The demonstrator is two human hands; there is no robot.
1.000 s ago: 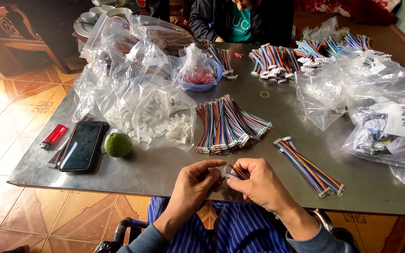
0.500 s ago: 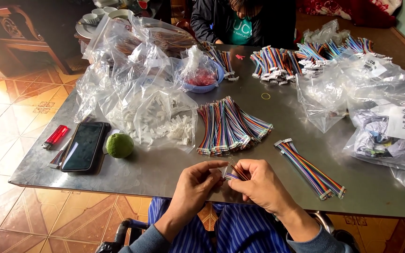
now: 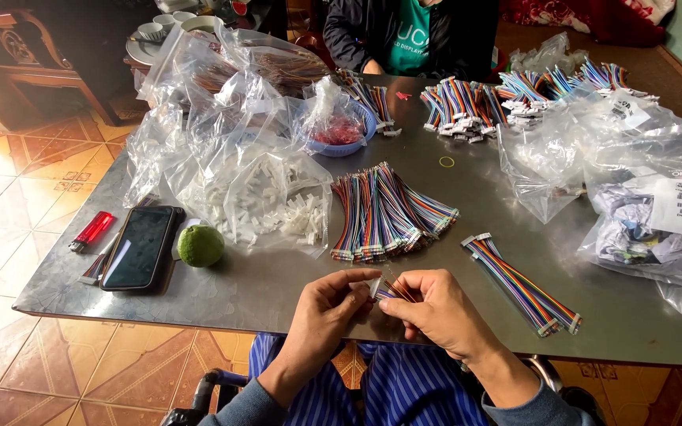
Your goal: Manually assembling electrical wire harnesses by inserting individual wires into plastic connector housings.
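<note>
left hand grip: pinching white connector | right hand grip: pinching ribbon wires | wires run rightward from connector, long axis across both grips | wire pile just beyond on worktop

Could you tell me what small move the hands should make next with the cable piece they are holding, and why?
Probably press the white connector further onto the coloured wires: the left hand pinches the connector and the right hand holds the wires right against it.
</note>
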